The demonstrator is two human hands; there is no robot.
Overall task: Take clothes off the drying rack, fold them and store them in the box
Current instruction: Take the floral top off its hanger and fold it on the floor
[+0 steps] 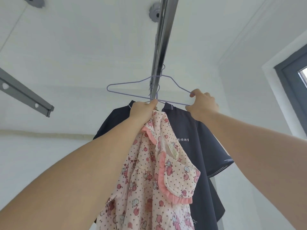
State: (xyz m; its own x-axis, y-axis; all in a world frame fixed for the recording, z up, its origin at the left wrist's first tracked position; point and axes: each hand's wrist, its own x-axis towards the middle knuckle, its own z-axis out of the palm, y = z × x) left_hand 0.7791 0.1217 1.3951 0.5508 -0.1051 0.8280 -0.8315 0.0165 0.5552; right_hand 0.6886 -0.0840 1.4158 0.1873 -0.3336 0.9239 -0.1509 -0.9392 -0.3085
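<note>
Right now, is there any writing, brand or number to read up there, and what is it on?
Dark shirt: a short line of small white characters across the fabric, too small and blurred to read.
Floral garment: a pale sewn-in tag near the collar, its print too blurred to read.
Nothing else carries writing.

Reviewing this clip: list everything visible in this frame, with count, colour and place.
Drying rail: one, silver metal, on the ceiling, running up the centre.
Second rail: one, grey, far left.
Hanger: one, lilac wire, hooked on the drying rail, bare.
Patterned garment: one, cream with pink apples and pink frill, centre.
Dark shirt: one, navy with white piping, hanging behind it.
Window frame: one, grey, right edge.
Left hand: gripping the patterned garment's top.
Right hand: gripping the hanger's right end.
</note>
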